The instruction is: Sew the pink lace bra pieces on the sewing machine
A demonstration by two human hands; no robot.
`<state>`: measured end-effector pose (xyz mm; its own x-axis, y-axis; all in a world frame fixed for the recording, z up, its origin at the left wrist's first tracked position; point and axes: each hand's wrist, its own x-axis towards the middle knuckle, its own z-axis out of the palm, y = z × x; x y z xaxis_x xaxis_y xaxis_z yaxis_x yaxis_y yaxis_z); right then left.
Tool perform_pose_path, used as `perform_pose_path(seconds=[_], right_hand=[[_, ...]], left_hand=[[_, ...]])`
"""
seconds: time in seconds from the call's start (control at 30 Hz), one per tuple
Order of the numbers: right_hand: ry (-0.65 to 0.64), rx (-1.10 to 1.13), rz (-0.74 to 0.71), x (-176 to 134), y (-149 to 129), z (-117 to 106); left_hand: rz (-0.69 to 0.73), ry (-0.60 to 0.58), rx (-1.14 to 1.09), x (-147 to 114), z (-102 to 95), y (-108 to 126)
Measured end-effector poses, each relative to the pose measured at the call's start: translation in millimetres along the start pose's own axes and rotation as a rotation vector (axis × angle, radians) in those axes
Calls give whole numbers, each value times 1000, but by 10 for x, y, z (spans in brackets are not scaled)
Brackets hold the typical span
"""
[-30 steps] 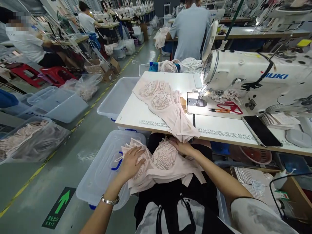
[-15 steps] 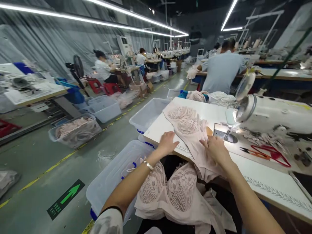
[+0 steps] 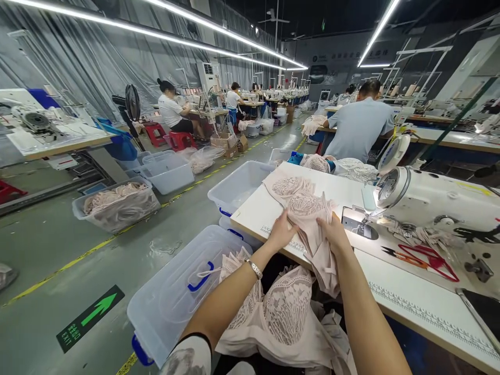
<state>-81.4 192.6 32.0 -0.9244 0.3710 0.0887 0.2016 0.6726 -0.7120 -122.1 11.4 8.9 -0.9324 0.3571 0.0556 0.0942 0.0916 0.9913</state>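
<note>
Head view: the left hand [image 3: 283, 233] is positioned at the centre of the frame, at the left edge of the upper bra [image 3: 307, 204], with thumb and fingers apart and directed toward the fabric. The right hand [image 3: 333, 233] is positioned at the opposite edge, its thumb lying over the fabric and its fingers partly hidden; whether either hand is pinching the cloth cannot be told from this angle. The upper bra, pale pink with lace cups, lies on the white table [image 3: 250, 211], its lower part hanging over the front edge. A second pink item, the lap bra [image 3: 287, 307], occupies the lower centre of the frame, beneath the forearms, cups facing up. A silver bracelet [image 3: 254, 268] encircles the left wrist. The sewing machine [image 3: 449, 195] stands at the right of the frame, lamp lit near the needle. In front of it lie orange-handled snips [image 3: 408, 257] and a red-handled tool [image 3: 433, 260], close together. A phone [image 3: 482, 312] is cut by the right border. A lidded plastic box [image 3: 164, 302] with blue handles is located at lower centre-left. The open bin [image 3: 222, 198] stands beyond it, beside the table. A green arrow sign [image 3: 90, 317] is fixed to the floor at lower left.
</note>
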Motion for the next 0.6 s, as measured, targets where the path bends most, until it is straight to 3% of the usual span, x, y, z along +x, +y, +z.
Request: perform_pose_path(seconds=[0.13, 0.2, 0.27, 0.33, 0.43, 0.53, 0.6], right_hand=[[-93, 569, 1, -251, -372, -32], [-178, 692, -66, -510, -548, -142], [-245, 690, -113, -793, -645, -289], [-291, 664, -109, -1040, -649, -418], [-337, 636, -12, -1273, -535, -476], [-505, 549, 59, -1355, -404, -371], [-599, 481, 39, -1367, -352, -288]], left_hand=[[-106, -49, -371, -30, -139, 64], [-166, -110, -584, -59, -239, 153], [-216, -85, -848, -115, -349, 261], [-233, 68, -1043, -208, -464, 362], [-164, 313, -1068, -405, -659, 466], [-79, 390, -1018, -672, -892, 522], [8, 381, -956, -904, -1053, 548]])
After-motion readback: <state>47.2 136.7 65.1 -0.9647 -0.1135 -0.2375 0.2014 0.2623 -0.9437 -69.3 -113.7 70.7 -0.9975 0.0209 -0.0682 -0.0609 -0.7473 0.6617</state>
